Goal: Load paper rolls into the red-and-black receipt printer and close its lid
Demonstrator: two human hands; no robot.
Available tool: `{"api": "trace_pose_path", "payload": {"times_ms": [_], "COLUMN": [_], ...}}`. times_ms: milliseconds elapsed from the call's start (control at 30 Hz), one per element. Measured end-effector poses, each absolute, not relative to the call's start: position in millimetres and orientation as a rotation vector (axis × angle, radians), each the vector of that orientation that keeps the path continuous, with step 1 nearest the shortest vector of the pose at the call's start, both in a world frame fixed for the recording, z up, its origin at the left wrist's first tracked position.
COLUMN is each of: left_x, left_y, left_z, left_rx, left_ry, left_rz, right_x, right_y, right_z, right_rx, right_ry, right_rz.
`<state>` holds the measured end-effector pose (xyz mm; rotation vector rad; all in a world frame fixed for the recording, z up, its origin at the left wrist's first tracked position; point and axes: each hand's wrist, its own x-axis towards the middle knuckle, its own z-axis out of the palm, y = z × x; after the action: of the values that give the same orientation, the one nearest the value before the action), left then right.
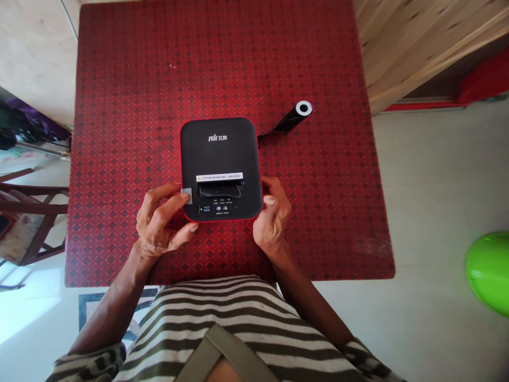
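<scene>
A black receipt printer with a red edge and rounded corners [219, 154] lies flat on a red patterned table [127, 106]. It has white lettering, a white label strip [219, 177], a dark slot, and small buttons near its front. My left hand [161, 220] is at its front left, a fingertip resting on a grey square tab [186, 196] and the thumb by the front edge. My right hand [273, 215] grips the right side, thumb at the edge and fingers curled, partly hidden. A black roll with a white ring end [303, 109] lies behind to the right.
A thin dark strip or cord runs between the printer's right edge and the roll. A bright green round object [491, 273] stands on the floor at right. Wooden furniture [40, 228] is at left, and wood panelling [409, 42] lies beyond the table's right edge.
</scene>
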<state>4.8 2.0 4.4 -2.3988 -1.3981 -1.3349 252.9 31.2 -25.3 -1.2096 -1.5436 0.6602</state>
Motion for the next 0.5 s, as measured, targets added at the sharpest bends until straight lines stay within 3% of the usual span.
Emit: {"api": "trace_pose_path", "payload": {"times_ms": [500], "left_x": [8.0], "left_y": [4.0], "left_z": [-6.8], "left_rx": [-2.365], "left_ry": [-1.511], "left_rz": [-1.510], "right_x": [252.0], "right_y": [32.1], "right_z": [-24.0], "right_rx": [-1.231], "right_ry": [-1.531], "right_rz": [0.662]}}
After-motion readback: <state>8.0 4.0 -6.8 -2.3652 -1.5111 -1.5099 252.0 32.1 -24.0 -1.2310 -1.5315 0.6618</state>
